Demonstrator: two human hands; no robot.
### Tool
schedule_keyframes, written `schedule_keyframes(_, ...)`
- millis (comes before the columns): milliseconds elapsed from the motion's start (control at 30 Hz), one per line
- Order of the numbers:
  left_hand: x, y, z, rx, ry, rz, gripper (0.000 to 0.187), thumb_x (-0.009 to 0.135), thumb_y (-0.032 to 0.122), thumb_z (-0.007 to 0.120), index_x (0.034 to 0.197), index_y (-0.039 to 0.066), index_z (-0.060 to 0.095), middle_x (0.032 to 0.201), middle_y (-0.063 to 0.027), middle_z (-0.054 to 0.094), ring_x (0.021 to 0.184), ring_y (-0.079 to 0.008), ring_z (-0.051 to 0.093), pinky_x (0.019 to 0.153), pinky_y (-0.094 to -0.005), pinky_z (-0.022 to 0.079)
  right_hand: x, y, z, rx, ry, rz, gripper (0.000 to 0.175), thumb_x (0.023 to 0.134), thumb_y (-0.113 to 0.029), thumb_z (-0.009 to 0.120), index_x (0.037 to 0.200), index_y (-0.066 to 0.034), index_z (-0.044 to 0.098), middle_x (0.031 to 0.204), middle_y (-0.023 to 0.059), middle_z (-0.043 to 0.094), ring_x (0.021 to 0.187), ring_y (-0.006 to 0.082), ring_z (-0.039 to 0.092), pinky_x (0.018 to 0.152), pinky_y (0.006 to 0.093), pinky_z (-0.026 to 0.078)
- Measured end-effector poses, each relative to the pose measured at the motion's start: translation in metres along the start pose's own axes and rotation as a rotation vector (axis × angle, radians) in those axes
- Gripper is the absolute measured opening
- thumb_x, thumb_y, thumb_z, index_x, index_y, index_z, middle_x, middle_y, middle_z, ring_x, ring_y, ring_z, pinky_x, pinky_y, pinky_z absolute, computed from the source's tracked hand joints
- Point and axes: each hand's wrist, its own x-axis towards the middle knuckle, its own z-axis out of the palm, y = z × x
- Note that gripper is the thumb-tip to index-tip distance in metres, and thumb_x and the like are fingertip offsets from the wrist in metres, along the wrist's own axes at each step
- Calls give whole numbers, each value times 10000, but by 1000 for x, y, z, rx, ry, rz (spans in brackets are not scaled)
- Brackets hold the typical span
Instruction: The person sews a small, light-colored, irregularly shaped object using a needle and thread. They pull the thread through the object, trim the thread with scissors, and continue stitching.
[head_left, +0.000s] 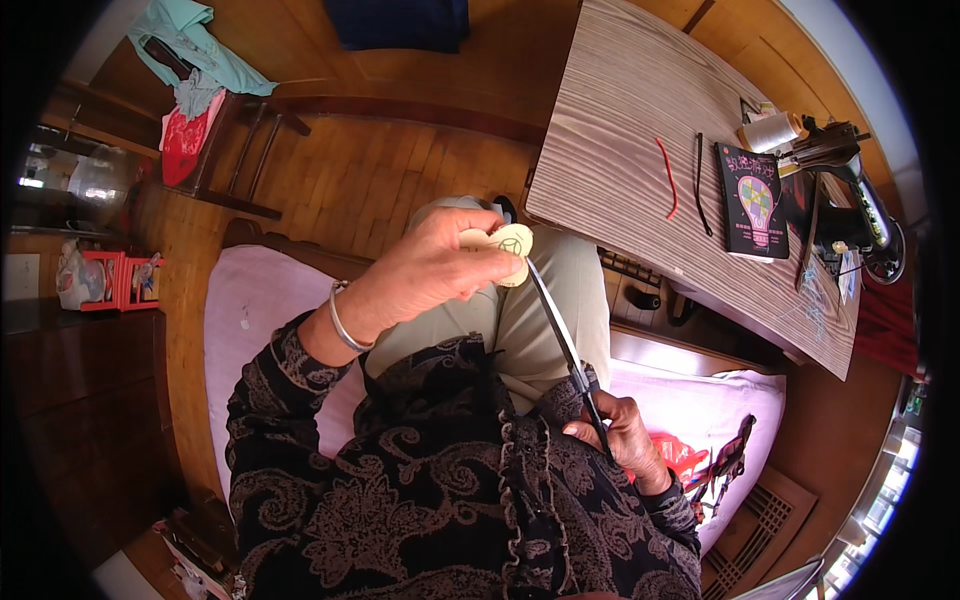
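Note:
Above my lap, my left hand (442, 259) pinches a pale yellow piece of paper or card (514, 241) between thumb and fingers. Its edge is rounded and it bears printed marks; the fingers cover part of it. My right hand (626, 435) grips the handles of a long pair of scissors (559, 322) low at my right side. The blades point up and away, looking nearly together, with the tips right by the lower right edge of the yellow piece. Whether they touch it I cannot tell.
A wood-grain table (622, 97) at the right bears a red strip (667, 178), a black strip (700, 184), a dark book (754, 201), a thread cone (771, 132) and a sewing machine (862, 165). A red plastic bag (677, 455) lies on the seat beside me. A chair (247, 150) with clothes stands far left.

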Motion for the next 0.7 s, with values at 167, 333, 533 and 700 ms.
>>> schedule_keyframes(167,-2,0,2,-30,1,-45,143,952,134,665,990,-3,652,813,-5,627,616,-7,421,528,-185,326,0,6,7,12,36,2,402,846,-285,847,752,-24,556,646,2,457,640,93,417,561,298,367)
schedule_keyframes(333,-7,2,0,-170,-10,-55,133,951,122,652,996,-3,642,777,20,570,604,-14,397,518,-196,300,4,-6,8,141,10,-54,377,841,-277,855,766,-37,574,649,-16,510,634,80,447,569,278,391)
schedule_keyframes(533,-13,2,-4,-245,1,-38,110,950,114,643,971,9,618,786,26,525,602,-26,362,523,-212,285,6,-26,2,220,177,-7,373,844,-276,852,773,-36,576,681,-27,532,661,81,464,592,265,394)
schedule_keyframes(700,-14,5,1,-372,133,18,100,936,103,647,888,68,567,779,29,510,595,-33,352,543,-213,296,19,-60,-36,-122,398,-142,354,831,-284,859,811,-40,603,620,-39,540,546,55,486,499,242,385)
